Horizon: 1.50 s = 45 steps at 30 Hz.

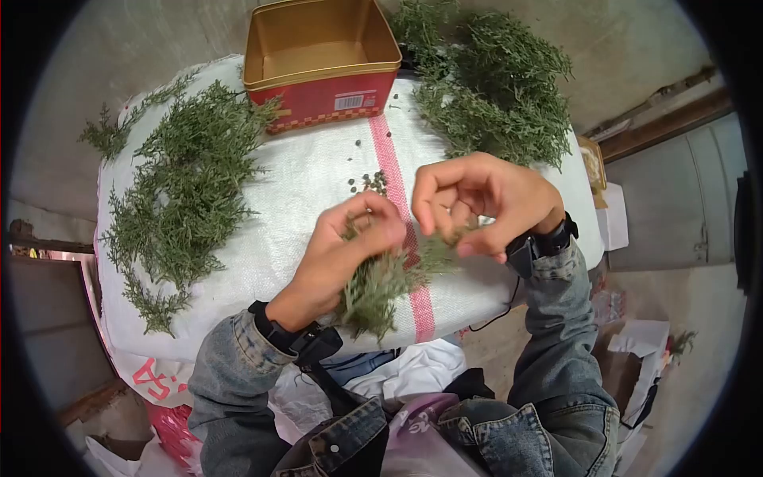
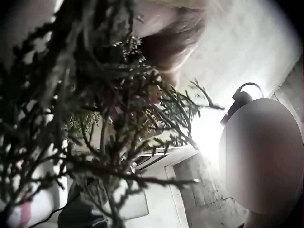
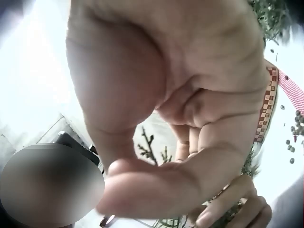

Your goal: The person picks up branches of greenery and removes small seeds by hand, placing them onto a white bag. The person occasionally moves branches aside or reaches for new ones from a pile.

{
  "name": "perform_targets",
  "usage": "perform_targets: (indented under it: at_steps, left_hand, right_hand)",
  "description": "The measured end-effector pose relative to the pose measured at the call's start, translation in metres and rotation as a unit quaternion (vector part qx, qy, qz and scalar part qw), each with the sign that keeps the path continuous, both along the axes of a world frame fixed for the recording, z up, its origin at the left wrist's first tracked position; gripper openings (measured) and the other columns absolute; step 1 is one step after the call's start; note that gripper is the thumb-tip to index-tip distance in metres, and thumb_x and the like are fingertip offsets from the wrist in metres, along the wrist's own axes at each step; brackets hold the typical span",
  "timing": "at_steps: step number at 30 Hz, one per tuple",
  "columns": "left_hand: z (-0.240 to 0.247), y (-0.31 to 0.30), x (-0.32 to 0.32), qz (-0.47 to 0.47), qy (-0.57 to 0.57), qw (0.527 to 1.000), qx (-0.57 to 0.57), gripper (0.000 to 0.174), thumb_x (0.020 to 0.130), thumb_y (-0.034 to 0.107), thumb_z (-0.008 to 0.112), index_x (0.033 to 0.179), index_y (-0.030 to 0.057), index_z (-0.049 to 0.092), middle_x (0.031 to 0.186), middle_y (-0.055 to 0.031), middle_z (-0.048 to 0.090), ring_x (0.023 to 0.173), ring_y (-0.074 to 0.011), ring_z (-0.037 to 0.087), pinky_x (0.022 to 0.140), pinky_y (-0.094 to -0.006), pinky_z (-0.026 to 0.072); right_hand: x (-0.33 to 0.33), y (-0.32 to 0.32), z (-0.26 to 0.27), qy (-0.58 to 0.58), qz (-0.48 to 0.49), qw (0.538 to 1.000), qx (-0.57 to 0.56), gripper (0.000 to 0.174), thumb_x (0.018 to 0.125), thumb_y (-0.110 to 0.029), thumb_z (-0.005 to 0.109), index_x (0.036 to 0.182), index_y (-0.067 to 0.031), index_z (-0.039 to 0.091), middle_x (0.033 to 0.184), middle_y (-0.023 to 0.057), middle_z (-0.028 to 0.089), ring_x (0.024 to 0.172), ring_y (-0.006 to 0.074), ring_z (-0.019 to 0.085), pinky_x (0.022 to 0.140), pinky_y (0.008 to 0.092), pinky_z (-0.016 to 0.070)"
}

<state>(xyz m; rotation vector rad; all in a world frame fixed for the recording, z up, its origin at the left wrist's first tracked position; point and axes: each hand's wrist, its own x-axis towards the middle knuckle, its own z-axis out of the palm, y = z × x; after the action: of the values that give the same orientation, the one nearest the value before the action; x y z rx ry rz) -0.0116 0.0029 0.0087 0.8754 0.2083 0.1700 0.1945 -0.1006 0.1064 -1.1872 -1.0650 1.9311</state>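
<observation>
In the head view my left hand (image 1: 350,246) grips an evergreen sprig (image 1: 373,294) with scaly green leaves, held over a white woven sack. The sprig (image 2: 109,123) fills much of the left wrist view, its twigs spreading close to the camera. My right hand (image 1: 493,199) is at the right side of the sprig, fingers bent and thumb drawn towards them. Through the loop of thumb and forefinger a twig (image 3: 148,145) shows in the right wrist view; whether the fingertips pinch it I cannot tell. Small dark round cones (image 1: 373,183) lie just beyond the left hand.
The white woven sack (image 1: 302,183), with a pink stripe, covers the work surface. An open red and gold tin (image 1: 318,103) stands at its far edge. Evergreen branches are heaped to the left (image 1: 187,175) and at the far right (image 1: 509,87). A black cord (image 1: 497,314) hangs near the front edge.
</observation>
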Motion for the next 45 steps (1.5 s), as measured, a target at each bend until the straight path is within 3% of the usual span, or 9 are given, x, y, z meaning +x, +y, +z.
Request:
perform_targets:
  at_steps: [10, 18, 23, 26, 30, 34, 37, 41, 45]
  left_hand:
    - [0.012, -0.009, 0.002, 0.029, 0.033, 0.997, 0.068, 0.029, 0.082, 0.003, 0.074, 0.102, 0.0045, 0.053, 0.098, -0.0041, 0.063, 0.089, -0.0096, 0.061, 0.080, -0.0237, 0.0496]
    - [0.002, -0.008, 0.002, 0.084, 0.040, 0.992, 0.084, 0.022, 0.085, 0.008, 0.073, 0.096, 0.0062, 0.054, 0.088, -0.0020, 0.063, 0.073, -0.0052, 0.059, 0.058, -0.0185, 0.0456]
    - [0.001, 0.003, 0.002, 0.178, 0.147, 0.972, -0.043, 0.017, 0.089, 0.015, 0.069, 0.087, 0.0065, 0.055, 0.072, 0.0022, 0.055, 0.054, -0.0026, 0.048, 0.044, -0.0186, 0.0350]
    - [-0.001, 0.006, 0.002, 0.183, 0.173, 0.968, -0.017, 0.018, 0.091, 0.018, 0.067, 0.084, 0.0065, 0.055, 0.067, 0.0035, 0.050, 0.049, -0.0023, 0.043, 0.042, -0.0197, 0.0324]
    - [0.001, 0.002, 0.001, 0.133, 0.183, 0.974, -0.019, 0.018, 0.095, 0.017, 0.059, 0.086, 0.0063, 0.048, 0.068, -0.0013, 0.050, 0.041, -0.0062, 0.036, 0.042, -0.0233, 0.0329]
    - [0.002, 0.002, -0.002, 0.124, 0.081, 0.985, -0.084, 0.012, 0.090, 0.014, 0.066, 0.090, 0.0027, 0.060, 0.076, 0.0013, 0.052, 0.052, -0.0016, 0.044, 0.043, -0.0192, 0.0334]
    - [0.020, -0.004, 0.006, 0.240, 0.076, 0.968, 0.026, 0.023, 0.090, 0.012, 0.065, 0.110, 0.0002, 0.065, 0.090, -0.0011, 0.054, 0.055, -0.0027, 0.048, 0.045, -0.0173, 0.0359]
    - [0.010, 0.000, 0.002, 0.170, 0.113, 0.977, 0.062, 0.034, 0.091, 0.010, 0.064, 0.124, 0.0026, 0.062, 0.099, -0.0017, 0.054, 0.064, -0.0035, 0.054, 0.048, -0.0151, 0.0383]
    - [0.013, 0.001, 0.001, 0.129, 0.121, 0.984, 0.035, 0.027, 0.092, 0.011, 0.062, 0.118, 0.0031, 0.066, 0.097, -0.0012, 0.055, 0.072, -0.0039, 0.056, 0.049, -0.0143, 0.0391]
  right_hand:
    - [-0.019, 0.007, -0.040, -0.021, -0.198, 0.973, 0.117, 0.029, 0.077, 0.004, 0.072, 0.103, 0.0027, 0.060, 0.085, 0.0035, 0.065, 0.068, 0.0049, 0.061, 0.059, 0.0174, 0.0480]
    - [-0.016, 0.008, -0.041, -0.035, -0.241, 0.967, 0.073, 0.027, 0.082, -0.003, 0.073, 0.107, 0.0032, 0.069, 0.088, 0.0081, 0.071, 0.075, 0.0058, 0.063, 0.061, 0.0190, 0.0493]
    - [-0.012, 0.010, -0.046, -0.040, -0.228, 0.968, 0.097, 0.029, 0.087, -0.007, 0.068, 0.115, 0.0017, 0.065, 0.088, 0.0053, 0.069, 0.074, 0.0071, 0.063, 0.060, 0.0193, 0.0489]
    - [0.001, 0.011, -0.058, 0.216, -0.349, 0.879, 0.242, 0.036, 0.091, -0.009, 0.062, 0.125, 0.0000, 0.058, 0.087, 0.0027, 0.065, 0.072, 0.0099, 0.063, 0.058, 0.0196, 0.0476]
    - [0.014, 0.002, -0.048, 0.282, -0.411, 0.820, 0.282, 0.043, 0.092, -0.012, 0.059, 0.132, -0.0011, 0.048, 0.086, 0.0048, 0.061, 0.063, 0.0128, 0.060, 0.053, 0.0196, 0.0445]
    - [-0.009, 0.006, -0.045, 0.128, -0.305, 0.923, 0.198, 0.045, 0.093, -0.015, 0.058, 0.133, -0.0006, 0.043, 0.080, 0.0087, 0.058, 0.053, 0.0130, 0.054, 0.046, 0.0207, 0.0398]
    - [-0.032, 0.015, -0.052, 0.178, -0.252, 0.950, 0.043, 0.050, 0.095, -0.014, 0.057, 0.138, 0.0007, 0.034, 0.074, 0.0099, 0.055, 0.046, 0.0114, 0.048, 0.041, 0.0222, 0.0364]
    - [-0.033, 0.013, -0.073, 0.224, -0.226, 0.948, -0.030, 0.055, 0.095, -0.012, 0.056, 0.141, -0.0001, 0.028, 0.071, 0.0086, 0.055, 0.046, 0.0107, 0.047, 0.041, 0.0223, 0.0358]
    - [-0.031, 0.010, -0.090, 0.285, -0.227, 0.931, -0.008, 0.054, 0.096, -0.011, 0.056, 0.141, -0.0032, 0.026, 0.072, 0.0095, 0.056, 0.047, 0.0106, 0.047, 0.042, 0.0212, 0.0345]
